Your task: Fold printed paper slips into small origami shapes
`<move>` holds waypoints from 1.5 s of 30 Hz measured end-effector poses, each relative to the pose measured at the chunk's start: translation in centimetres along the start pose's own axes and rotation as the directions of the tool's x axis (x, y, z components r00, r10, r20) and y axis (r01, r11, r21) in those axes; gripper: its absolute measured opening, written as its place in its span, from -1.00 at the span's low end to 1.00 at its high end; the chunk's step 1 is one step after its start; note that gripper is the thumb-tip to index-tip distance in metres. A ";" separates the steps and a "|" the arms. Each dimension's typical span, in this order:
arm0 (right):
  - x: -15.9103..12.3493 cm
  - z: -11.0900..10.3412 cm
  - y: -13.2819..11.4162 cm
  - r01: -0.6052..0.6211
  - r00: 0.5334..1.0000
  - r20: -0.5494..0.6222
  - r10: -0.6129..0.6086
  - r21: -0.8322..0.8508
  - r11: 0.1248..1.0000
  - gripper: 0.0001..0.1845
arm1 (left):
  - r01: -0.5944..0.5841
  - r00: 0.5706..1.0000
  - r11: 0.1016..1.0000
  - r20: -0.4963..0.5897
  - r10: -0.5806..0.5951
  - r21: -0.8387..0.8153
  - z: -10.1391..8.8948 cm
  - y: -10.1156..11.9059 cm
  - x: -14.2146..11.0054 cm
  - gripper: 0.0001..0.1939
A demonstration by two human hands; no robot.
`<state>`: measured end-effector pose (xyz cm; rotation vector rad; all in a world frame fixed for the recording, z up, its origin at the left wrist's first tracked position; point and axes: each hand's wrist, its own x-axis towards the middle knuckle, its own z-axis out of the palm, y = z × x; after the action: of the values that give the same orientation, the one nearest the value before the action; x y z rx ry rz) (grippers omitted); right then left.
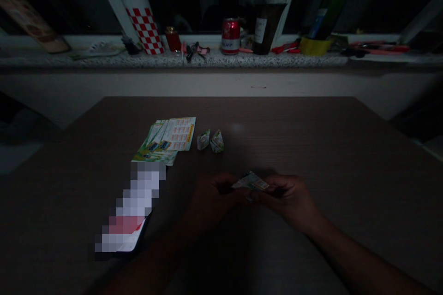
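Folded paper (251,181), corner-forward, long axis crosswise

On the counter (294,124), a phone (136,207) lies in the lower left of the frame, with a spread of sheets (166,140) just behind it, left of centre. Two folded papers (217,142) sit side by side just right of the sheets. Below and right of them, near the frame's centre, a third paper (254,182) is between the left grip (216,198) and right grip (294,198). Behind the counter, across the upper frame, a windowsill (207,61) carries a bottle (143,23), a can (230,37) and a cup (268,27), left to right.
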<state>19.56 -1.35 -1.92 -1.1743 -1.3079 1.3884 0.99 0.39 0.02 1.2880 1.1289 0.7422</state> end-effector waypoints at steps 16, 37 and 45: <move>-0.1 0.0 0.1 0.122 0.992 -0.021 -0.121 0.058 0.991 -0.76 | -0.084 0.995 0.987 -0.045 0.090 0.135 -0.2 -0.4 0.0 -0.85; -0.2 -0.6 -0.4 0.182 0.983 -0.038 -0.181 0.046 0.982 -0.86 | -0.340 0.930 0.805 0.047 0.364 0.486 -1.1 -0.6 -0.2 -0.71; -0.2 -0.9 -0.3 0.217 0.976 -0.041 -0.214 0.070 0.974 -0.85 | -0.122 0.992 0.991 0.046 0.120 0.047 -1.3 0.0 -0.5 -0.65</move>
<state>20.49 -1.37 -1.59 -0.9711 -1.3079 1.2432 -0.35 0.41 0.21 1.4177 1.0470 0.7756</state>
